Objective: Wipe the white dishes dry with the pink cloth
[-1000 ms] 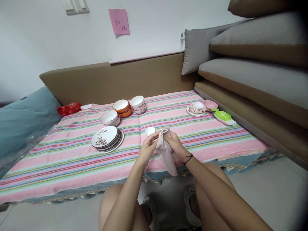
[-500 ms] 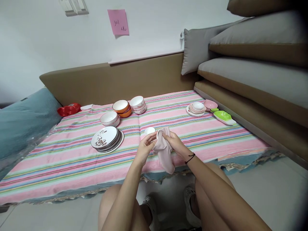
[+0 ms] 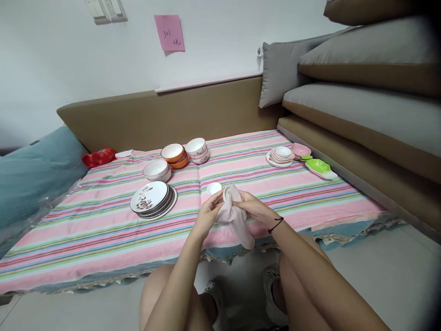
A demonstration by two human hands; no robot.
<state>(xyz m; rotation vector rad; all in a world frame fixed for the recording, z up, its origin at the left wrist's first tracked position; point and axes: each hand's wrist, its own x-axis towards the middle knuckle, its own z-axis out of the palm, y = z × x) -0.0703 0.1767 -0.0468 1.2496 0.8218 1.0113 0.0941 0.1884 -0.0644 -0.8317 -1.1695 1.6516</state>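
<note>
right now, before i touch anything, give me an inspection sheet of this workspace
surface: pink striped fabric sheet, spread flat, front edge hanging down
job's things: pale pink cloth wrapped round a small white dish, only its rim showing
clutter: small white cup just beyond the hands; stack of flower-patterned plates; white bowl; orange bowls; stack of small saucers; green leaf-shaped dish
grippers: left hand grips the dish; right hand presses the cloth to it
cables: nothing seen
surroundings: grey and tan cushions stacked right; pink paper note on the white wall
</note>
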